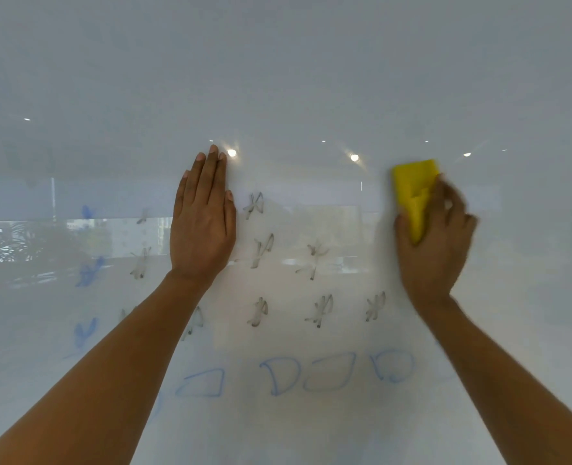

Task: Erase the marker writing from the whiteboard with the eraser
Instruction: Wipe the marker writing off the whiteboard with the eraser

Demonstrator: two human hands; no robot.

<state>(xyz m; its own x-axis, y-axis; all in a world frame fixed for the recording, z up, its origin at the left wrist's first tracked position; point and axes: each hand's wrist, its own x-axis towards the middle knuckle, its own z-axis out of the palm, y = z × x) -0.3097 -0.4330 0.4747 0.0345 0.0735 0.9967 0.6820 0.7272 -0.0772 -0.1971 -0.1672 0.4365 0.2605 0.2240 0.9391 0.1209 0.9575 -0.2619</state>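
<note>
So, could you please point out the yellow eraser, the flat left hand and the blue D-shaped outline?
yellow rectangular eraser [413,189], head view, its upper face.
flat left hand [202,226], head view, back of hand.
blue D-shaped marker outline [280,375], head view, inside its loop.

2 hands: left hand [202,226], right hand [437,243]. 1 yellow eraser [413,193]. 1 whiteboard [277,78]. 4 blue outlined shapes [282,370] along bottom row.

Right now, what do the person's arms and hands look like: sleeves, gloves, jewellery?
Both forearms are bare to the frame edge, no sleeves showing. The left hand and right hand wear no gloves; no rings, watch or bands visible. The right hand is motion-blurred, so fine detail there is unclear.
</note>
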